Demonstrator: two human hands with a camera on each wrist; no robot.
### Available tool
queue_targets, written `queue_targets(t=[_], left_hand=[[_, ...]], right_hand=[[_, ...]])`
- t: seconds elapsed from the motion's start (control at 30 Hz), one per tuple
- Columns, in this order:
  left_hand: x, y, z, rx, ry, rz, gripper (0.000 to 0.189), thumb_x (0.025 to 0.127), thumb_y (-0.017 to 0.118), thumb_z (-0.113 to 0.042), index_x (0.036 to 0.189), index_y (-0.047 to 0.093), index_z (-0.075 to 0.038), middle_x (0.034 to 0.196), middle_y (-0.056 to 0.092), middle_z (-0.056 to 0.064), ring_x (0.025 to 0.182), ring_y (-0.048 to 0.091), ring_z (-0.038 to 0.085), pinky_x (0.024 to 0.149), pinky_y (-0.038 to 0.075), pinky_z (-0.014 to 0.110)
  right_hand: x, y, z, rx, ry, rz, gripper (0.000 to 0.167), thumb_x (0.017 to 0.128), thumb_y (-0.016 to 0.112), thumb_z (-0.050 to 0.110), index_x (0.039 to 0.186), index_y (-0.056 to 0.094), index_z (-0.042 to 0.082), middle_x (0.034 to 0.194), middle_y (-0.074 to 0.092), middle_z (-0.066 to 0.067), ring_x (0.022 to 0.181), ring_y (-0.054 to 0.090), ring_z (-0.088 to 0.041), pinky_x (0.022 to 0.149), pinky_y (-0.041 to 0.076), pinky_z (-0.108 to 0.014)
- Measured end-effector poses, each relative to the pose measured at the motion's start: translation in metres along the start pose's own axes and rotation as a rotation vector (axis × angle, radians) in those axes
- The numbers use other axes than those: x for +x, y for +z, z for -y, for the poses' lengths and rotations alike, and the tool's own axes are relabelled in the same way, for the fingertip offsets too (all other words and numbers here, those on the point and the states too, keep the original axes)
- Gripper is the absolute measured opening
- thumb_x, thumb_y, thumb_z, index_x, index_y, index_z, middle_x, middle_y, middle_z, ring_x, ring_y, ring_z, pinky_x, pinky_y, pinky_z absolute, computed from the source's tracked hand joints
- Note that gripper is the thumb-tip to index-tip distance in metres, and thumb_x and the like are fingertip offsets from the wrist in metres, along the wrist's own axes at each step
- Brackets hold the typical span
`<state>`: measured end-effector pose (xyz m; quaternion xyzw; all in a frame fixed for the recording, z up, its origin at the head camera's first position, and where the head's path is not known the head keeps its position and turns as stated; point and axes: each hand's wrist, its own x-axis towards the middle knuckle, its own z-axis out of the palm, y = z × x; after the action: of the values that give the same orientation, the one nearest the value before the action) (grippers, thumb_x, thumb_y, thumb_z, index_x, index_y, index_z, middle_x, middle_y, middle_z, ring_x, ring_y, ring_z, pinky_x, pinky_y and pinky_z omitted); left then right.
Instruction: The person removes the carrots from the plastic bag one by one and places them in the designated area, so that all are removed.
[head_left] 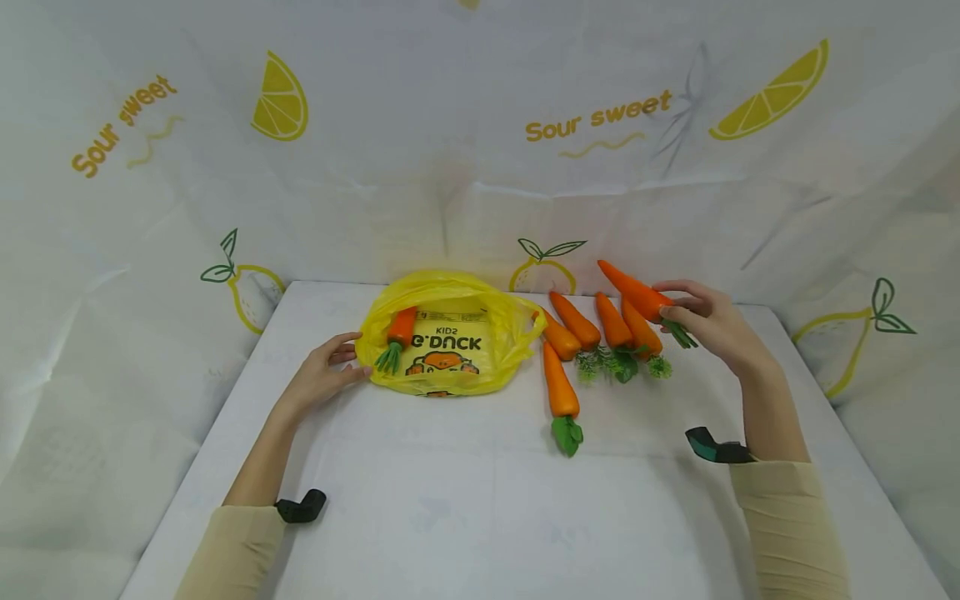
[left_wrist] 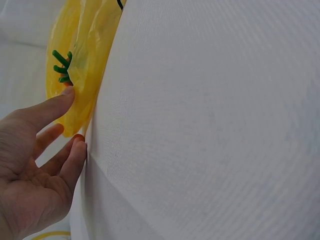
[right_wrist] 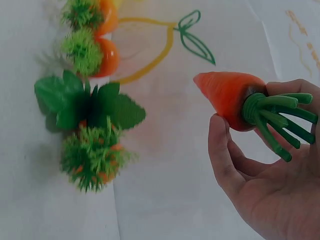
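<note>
My right hand [head_left: 708,321] pinches an orange toy carrot [head_left: 633,290] near its top, between thumb and fingers. Its tip points up and left, and its green stems [right_wrist: 280,117] face the palm in the right wrist view. At the left, my left hand [head_left: 322,375] touches the side of a yellow plastic bag [head_left: 450,287] with thumb and fingers spread apart. The bag lies on the table with its mouth facing the front. Inside it is one carrot [head_left: 402,327], its green top towards the opening; only these stems [left_wrist: 62,70] show clearly in the left wrist view.
Several carrots lie right of the bag, among them a leafy one [head_left: 561,387] nearest the front and another [head_left: 576,321] farther back. A white cloth with lemon prints [head_left: 281,100] hangs behind the white table [head_left: 465,500].
</note>
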<state>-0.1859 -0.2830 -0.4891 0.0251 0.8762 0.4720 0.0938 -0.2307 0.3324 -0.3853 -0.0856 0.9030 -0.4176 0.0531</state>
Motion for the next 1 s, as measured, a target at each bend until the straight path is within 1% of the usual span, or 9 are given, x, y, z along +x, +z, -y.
queue_targets(t=[0.1,0.3,0.47,0.6,0.7,0.77,0.87,0.93,1.0], left_hand=[[0.000,0.000,-0.001,-0.007,0.001,-0.002,0.078,0.100,0.080,-0.031,0.166,0.042,-0.011,0.161,0.052,0.028,0.149,0.052,0.048,0.125,0.044,0.065],[0.000,-0.001,0.001,0.001,-0.003,-0.009,0.079,0.100,0.079,-0.032,0.166,0.042,-0.012,0.161,0.052,0.027,0.149,0.053,0.047,0.125,0.045,0.064],[0.000,0.000,0.000,-0.001,-0.003,-0.005,0.078,0.100,0.079,-0.031,0.166,0.042,-0.011,0.161,0.052,0.028,0.149,0.052,0.048,0.125,0.044,0.065],[0.000,0.000,-0.001,-0.002,0.001,-0.004,0.078,0.100,0.079,-0.031,0.166,0.042,-0.011,0.161,0.051,0.028,0.149,0.052,0.048,0.125,0.043,0.065],[0.000,0.000,-0.001,-0.004,0.001,-0.003,0.078,0.100,0.079,-0.031,0.166,0.042,-0.011,0.161,0.051,0.028,0.149,0.052,0.048,0.125,0.043,0.065],[0.001,0.000,0.000,0.000,0.003,-0.004,0.078,0.100,0.079,-0.030,0.166,0.042,-0.011,0.161,0.052,0.029,0.149,0.052,0.048,0.125,0.043,0.065],[0.001,-0.001,0.001,0.013,0.008,-0.004,0.077,0.101,0.078,-0.030,0.165,0.042,-0.010,0.160,0.052,0.029,0.148,0.053,0.048,0.125,0.044,0.065],[0.001,-0.001,0.001,0.017,0.010,-0.003,0.077,0.101,0.078,-0.030,0.165,0.042,-0.010,0.160,0.052,0.029,0.148,0.053,0.048,0.125,0.044,0.065],[0.001,-0.001,0.000,0.018,0.012,-0.001,0.077,0.100,0.079,-0.030,0.165,0.042,-0.010,0.160,0.052,0.029,0.149,0.053,0.048,0.124,0.045,0.065]], right_hand=[[-0.001,-0.005,-0.009,-0.031,0.019,-0.016,0.050,0.114,0.055,0.038,0.157,0.052,0.015,0.123,0.075,0.002,0.095,0.072,-0.008,0.090,0.050,-0.033],[0.002,-0.009,-0.025,-0.039,0.081,-0.015,0.058,0.114,0.051,0.046,0.160,0.047,0.012,0.141,0.066,-0.031,0.095,0.069,-0.004,0.099,0.047,-0.049],[0.003,-0.013,-0.040,-0.044,0.115,0.000,0.061,0.114,0.049,0.046,0.161,0.045,0.007,0.137,0.067,-0.034,0.094,0.069,-0.004,0.102,0.048,-0.055],[0.004,-0.015,-0.052,-0.067,0.129,0.019,0.061,0.115,0.049,0.043,0.161,0.044,0.003,0.129,0.072,-0.031,0.093,0.069,-0.004,0.094,0.052,-0.041],[0.005,-0.014,-0.061,-0.069,0.156,0.031,0.061,0.116,0.047,0.041,0.162,0.042,0.000,0.132,0.071,-0.032,0.093,0.069,-0.002,0.085,0.053,-0.027],[0.005,-0.013,-0.066,-0.066,0.180,0.042,0.063,0.116,0.046,0.042,0.163,0.040,0.000,0.135,0.068,-0.035,0.095,0.068,-0.005,0.084,0.053,-0.024],[0.006,-0.012,-0.075,-0.061,0.209,0.058,0.065,0.116,0.045,0.045,0.163,0.039,0.000,0.138,0.066,-0.037,0.101,0.068,-0.013,0.091,0.055,-0.034],[0.006,-0.010,-0.080,-0.049,0.224,0.070,0.067,0.115,0.046,0.047,0.164,0.038,0.001,0.144,0.061,-0.039,0.114,0.067,-0.028,0.100,0.056,-0.049],[0.007,-0.010,-0.083,-0.038,0.238,0.080,0.069,0.115,0.047,0.048,0.164,0.037,0.001,0.151,0.055,-0.041,0.129,0.061,-0.042,0.108,0.051,-0.067]])
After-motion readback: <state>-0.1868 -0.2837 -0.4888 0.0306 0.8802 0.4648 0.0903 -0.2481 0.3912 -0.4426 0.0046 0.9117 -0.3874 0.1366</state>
